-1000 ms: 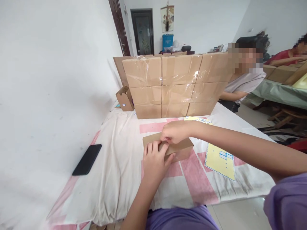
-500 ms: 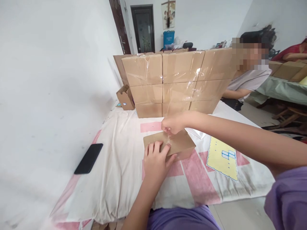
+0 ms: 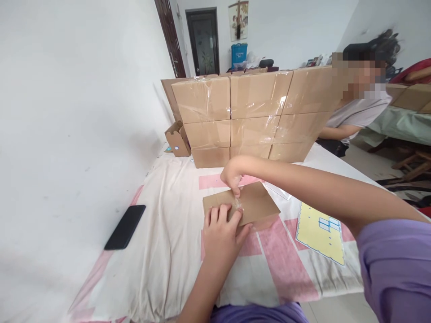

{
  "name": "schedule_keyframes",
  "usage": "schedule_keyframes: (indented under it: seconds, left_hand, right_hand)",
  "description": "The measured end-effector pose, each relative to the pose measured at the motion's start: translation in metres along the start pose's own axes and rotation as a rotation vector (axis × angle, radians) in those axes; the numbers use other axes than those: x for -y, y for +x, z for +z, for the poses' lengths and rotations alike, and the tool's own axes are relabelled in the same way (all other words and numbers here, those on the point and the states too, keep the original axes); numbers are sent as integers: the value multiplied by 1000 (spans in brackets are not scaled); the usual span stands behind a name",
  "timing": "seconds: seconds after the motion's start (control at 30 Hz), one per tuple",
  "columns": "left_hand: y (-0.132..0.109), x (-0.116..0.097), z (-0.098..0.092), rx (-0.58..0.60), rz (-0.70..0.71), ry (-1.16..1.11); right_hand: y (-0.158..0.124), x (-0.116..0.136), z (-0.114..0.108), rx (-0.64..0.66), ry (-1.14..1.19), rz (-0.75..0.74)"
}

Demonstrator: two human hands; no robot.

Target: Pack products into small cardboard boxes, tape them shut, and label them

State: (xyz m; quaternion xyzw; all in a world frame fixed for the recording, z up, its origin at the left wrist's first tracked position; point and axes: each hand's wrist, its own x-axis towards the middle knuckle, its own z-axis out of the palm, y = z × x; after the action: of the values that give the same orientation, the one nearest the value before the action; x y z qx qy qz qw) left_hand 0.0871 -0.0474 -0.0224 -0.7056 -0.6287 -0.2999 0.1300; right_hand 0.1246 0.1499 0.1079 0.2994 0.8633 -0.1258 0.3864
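A small closed cardboard box (image 3: 259, 202) lies on the cloth-covered table in front of me. My left hand (image 3: 224, 226) holds it from the near left side, with fingertips on the top and the thumb over the front edge. A crinkled piece of clear tape (image 3: 237, 203) shows on the box top between my hands. Above the far edge, my right hand (image 3: 232, 176) is bent downward, its fingers closed on clear tape and one fingertip at the box top. Part of the tape is hidden by that hand.
A wall of stacked, taped boxes (image 3: 259, 98) stands behind my hands. A black phone (image 3: 125, 227) lies left, a yellow card (image 3: 319, 231) right. Beside the stack stands an open carton (image 3: 178, 141). Another person (image 3: 360, 107) sits beyond the stack at right.
My right hand has shifted slightly left, its fingers now pointing down at the tape on the box. My left hand stays on the box. The view has shifted a little.
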Motion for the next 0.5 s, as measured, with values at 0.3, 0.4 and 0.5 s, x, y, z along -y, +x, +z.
schedule_keyframes:
  seconds: [0.3,0.4,0.5]
  left_hand:
    - [3,1,-1,18,9,20]
    - [5,2,-1,25,18,37]
    - [6,2,0,24,23,31]
  right_hand:
    - [38,-8,-5,-117,76,44]
    - [37,-33,2,-158,92,-13]
    - [30,-73,15,-409,204,58]
